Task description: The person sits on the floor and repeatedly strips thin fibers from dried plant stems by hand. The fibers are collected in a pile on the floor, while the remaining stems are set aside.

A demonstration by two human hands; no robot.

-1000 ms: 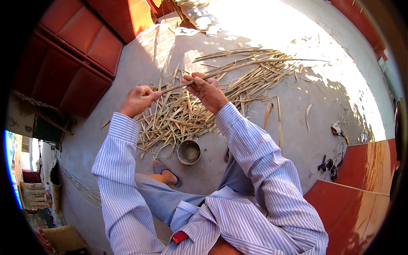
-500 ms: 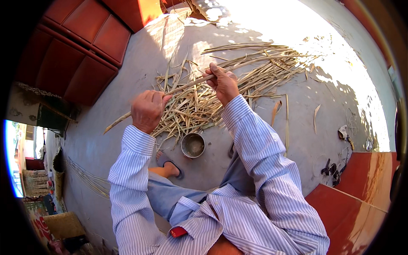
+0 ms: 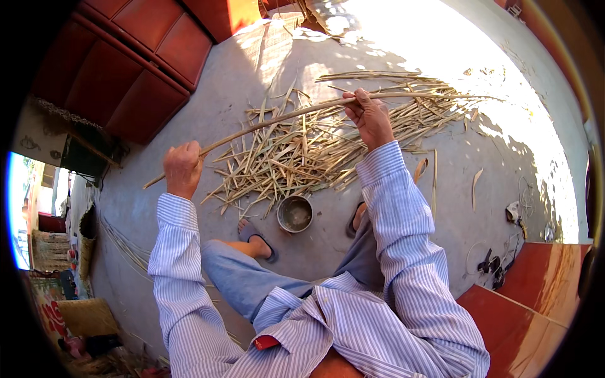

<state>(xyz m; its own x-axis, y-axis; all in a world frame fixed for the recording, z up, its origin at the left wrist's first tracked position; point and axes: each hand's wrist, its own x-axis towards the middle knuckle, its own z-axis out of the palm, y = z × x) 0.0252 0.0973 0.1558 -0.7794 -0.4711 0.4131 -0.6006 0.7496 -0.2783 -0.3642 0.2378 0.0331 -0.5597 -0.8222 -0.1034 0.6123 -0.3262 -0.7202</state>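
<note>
A long, thin, tan reed stalk stretches across in front of me, slanting up from left to right. My left hand is closed in a fist around it near its left end, which pokes out beyond the fist. Farther along, my right hand pinches the stalk between thumb and fingers, and the rest runs on to the right. Below it, a loose pile of dry reed pieces lies on the grey floor, with longer stalks at its right side. A metal bowl stands between my feet.
Red padded furniture stands at the far left. Loose stalks lie on the floor at left. Dark odds and ends and thin wire are at right, near a red panel. Bright sunlight falls on the floor at far right.
My hands have moved apart along the stalk: the left has shifted left and down-stalk, the right to the right. More of the stalk shows between them. The view has shifted slightly.
</note>
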